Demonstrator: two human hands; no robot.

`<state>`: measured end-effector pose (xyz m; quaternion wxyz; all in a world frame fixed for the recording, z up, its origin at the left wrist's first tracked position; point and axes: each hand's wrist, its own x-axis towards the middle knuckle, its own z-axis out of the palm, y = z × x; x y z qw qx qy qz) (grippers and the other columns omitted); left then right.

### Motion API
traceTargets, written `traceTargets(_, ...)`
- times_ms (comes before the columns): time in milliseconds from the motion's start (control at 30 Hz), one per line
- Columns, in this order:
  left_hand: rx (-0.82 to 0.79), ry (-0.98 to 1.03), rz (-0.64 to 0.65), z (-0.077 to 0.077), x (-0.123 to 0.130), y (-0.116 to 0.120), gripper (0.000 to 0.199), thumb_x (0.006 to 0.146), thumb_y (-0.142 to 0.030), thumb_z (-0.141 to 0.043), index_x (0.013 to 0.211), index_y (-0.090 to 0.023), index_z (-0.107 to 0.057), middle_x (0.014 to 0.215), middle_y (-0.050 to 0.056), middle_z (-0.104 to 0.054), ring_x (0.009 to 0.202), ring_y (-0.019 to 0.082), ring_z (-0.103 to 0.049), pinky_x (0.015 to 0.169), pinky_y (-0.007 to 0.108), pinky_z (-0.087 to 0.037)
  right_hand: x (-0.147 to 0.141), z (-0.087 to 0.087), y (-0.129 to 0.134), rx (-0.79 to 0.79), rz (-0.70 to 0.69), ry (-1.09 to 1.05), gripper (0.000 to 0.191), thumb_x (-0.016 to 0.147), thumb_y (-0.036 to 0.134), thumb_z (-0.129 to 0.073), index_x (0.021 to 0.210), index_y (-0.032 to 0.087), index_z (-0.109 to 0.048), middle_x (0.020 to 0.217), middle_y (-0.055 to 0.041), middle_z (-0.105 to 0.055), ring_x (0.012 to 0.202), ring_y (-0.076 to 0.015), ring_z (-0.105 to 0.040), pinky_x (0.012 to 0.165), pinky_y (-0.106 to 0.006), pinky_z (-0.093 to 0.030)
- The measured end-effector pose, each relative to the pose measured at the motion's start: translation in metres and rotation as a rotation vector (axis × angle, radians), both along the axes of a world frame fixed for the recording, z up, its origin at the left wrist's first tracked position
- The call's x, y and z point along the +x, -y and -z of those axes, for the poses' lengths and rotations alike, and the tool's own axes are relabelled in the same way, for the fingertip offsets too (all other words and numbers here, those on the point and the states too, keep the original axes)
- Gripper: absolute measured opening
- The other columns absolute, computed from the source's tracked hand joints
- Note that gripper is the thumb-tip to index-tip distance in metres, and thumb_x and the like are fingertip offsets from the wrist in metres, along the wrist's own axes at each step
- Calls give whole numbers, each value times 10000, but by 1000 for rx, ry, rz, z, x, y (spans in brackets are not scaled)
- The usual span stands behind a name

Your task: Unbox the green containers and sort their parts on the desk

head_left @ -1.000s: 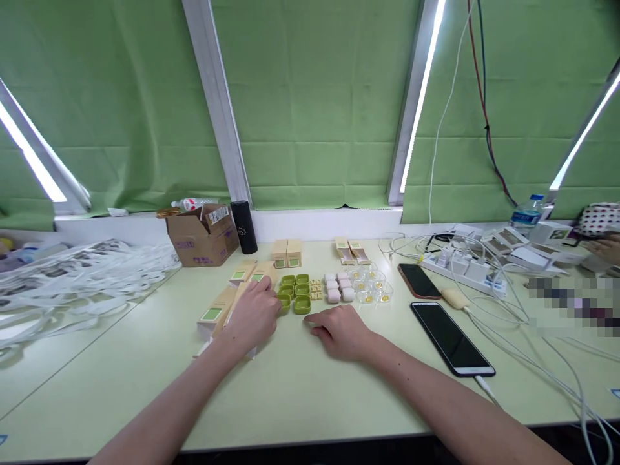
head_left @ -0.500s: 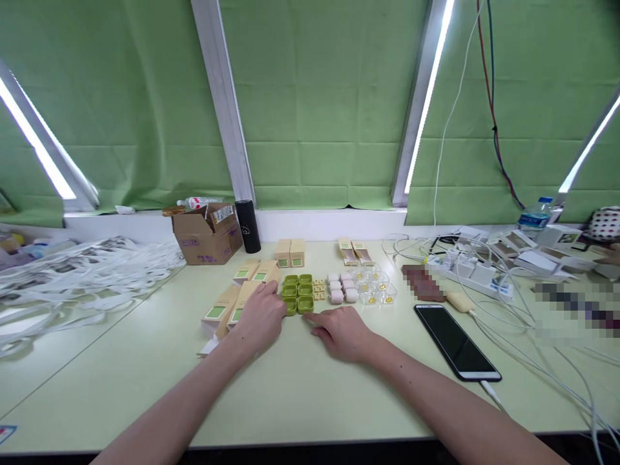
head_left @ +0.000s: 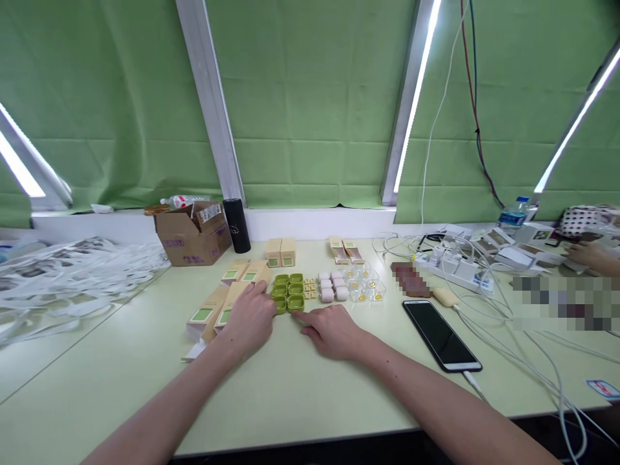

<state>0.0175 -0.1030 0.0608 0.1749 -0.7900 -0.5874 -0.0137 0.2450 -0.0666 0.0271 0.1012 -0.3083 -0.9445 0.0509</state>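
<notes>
Small green square trays point(head_left: 295, 303) stand in two touching columns on the table. My left hand point(head_left: 252, 318) is at their left side, fingers reaching forward along the nearest trays; it is open, though its fingertips are partly hidden. From the right, my right hand point(head_left: 334, 330) points with a stretched index finger at the front edge of the nearest tray, thumb apart and other fingers curled. Neither hand holds anything. Right of the trays lie tiny beige tiles point(head_left: 310, 289), then pale pink rounded blocks point(head_left: 327, 294) and clear plastic cups point(head_left: 359, 294) with yellow bits inside.
Beige cartons with green labels point(head_left: 208, 311) lie left of my left hand. A cardboard box point(head_left: 191, 239) and a black bottle point(head_left: 236, 226) stand behind. To the right are a phone point(head_left: 440, 334), a power strip point(head_left: 455, 270), cables and another person's hand point(head_left: 593, 255).
The view has turned slightly right, so things appear further left. My hands stay by the trays in nearly the same pose. More of another person's hand shows at the right edge.
</notes>
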Motion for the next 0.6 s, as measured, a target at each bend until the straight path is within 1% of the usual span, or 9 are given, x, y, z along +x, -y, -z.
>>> traceTargets(100,9,4,14,0,0,0,285,750,6,-560,648,-182,-748,755,160,-734,957,332,-584,809,474,-450,0,0,0,0,2,1,416,1050,302,-486,1461,273,-545,1029,-75,-792,835,-213,-685,649,-311,-268)
traceTargets(200,21,11,24,1,0,-1,290,751,-1,-560,637,-193,-744,725,164,-719,952,337,-583,813,482,-450,1,1,-1,12,-3,-20,385,1047,298,-496,1425,279,-568,1017,-68,-792,818,-209,-678,639,-312,-245)
traceTargets(267,29,27,25,1,0,-1,294,759,-8,-561,628,-202,-739,707,165,-709,954,344,-581,811,485,-446,1,1,-1,16,-8,-26,337,1044,296,-508,1369,277,-598,1007,-61,-789,808,-201,-672,632,-313,-227)
traceTargets(400,50,85,25,-2,1,1,265,783,-51,-580,619,-208,-716,698,163,-709,928,348,-572,809,489,-436,1,2,-1,12,-21,-22,213,1058,282,-491,1183,257,-662,926,-35,-767,756,-165,-640,617,-313,-198)
traceTargets(467,56,101,17,-4,2,3,262,812,-82,-577,617,-206,-701,693,156,-709,922,339,-573,804,479,-431,1,2,-2,13,-24,-30,214,1065,284,-474,1129,251,-675,891,-25,-752,725,-151,-613,609,-313,-187)
traceTargets(600,107,114,12,-10,-2,4,331,923,-175,-508,664,-201,-712,730,143,-727,919,321,-578,805,474,-430,2,2,-2,16,-34,-51,216,1054,270,-479,1128,251,-680,886,-22,-742,704,-141,-579,604,-312,-169)
